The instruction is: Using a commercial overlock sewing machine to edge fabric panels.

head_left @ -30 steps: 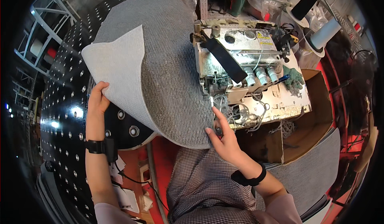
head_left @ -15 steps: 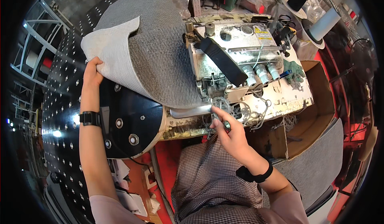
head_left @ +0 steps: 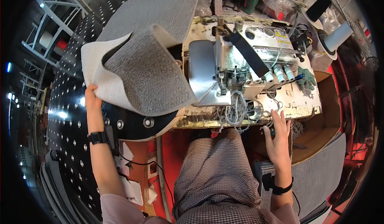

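Pinching the edge of a grey mat [head_left: 154,76], the person's left hand [head_left: 93,98] works at ten o'clock from the lap, its thumb up against the pale backing and the rest of its fingers mostly hidden. That forearm runs nearly straight up, a black band at the wrist. Over at two o'clock, the right hand [head_left: 279,140] is lifted, fingers long and loosely parted, thumb standing away from them. A small green-tipped object [head_left: 273,132] sits near its palm; I can't tell whether it is gripped.

The mat lies at eleven o'clock, over the black table [head_left: 64,140] with its rows of shiny round studs. Its face is nubby and looped, its underside pale and finely ribbed, and the sheet buckles into a wave with one corner curled back. A matching grey piece [head_left: 152,8] spreads beyond it towards twelve.

Just past twelve stands a scuffed metal sewing machine [head_left: 256,52], a smooth rounded steel plate [head_left: 201,62] beside it and a stringy grey thread tangle [head_left: 237,108] in front. An open cardboard box [head_left: 329,98] sits at two o'clock.
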{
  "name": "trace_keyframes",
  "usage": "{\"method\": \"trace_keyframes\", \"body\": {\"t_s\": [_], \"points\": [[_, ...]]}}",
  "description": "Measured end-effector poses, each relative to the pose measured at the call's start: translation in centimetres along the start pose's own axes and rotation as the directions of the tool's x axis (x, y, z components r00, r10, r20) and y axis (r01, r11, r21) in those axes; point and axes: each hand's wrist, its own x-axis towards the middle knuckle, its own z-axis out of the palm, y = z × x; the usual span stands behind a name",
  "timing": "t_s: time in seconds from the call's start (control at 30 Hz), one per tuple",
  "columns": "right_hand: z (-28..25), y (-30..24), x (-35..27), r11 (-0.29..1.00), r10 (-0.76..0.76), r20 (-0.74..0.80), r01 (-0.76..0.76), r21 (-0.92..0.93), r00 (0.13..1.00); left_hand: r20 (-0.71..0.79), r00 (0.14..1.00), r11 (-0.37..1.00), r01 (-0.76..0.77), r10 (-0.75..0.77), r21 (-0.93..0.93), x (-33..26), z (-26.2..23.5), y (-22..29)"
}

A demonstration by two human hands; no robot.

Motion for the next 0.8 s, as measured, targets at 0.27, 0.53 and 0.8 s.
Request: {"method": "trace_keyframes", "body": {"t_s": [0.27, 0.53, 0.8], "points": [[3.1, -3.2, -1.1, 0.796, -0.036, 0.185, -0.083, 0.599, 0.982, 0.11, 0.507, 0.127, -0.409, 0.855, 0.904, -12.8, -2.5, 4.0], [5.9, -8.8, -1.1, 0.792, -0.296, 0.369, 0.011, 0.61, 0.881, 0.954, 0.292, 0.114, -0.952, 0.066, 0.283, -21.7, 18.4, 1.5], [6.8, -9.9, -0.4, 0.536, -0.328, 0.319, -0.102, 0.838, 0.889, 0.948, 0.237, 0.398, -0.865, -0.213, 0.305, -21.5, 17.4, 3.3]]}}
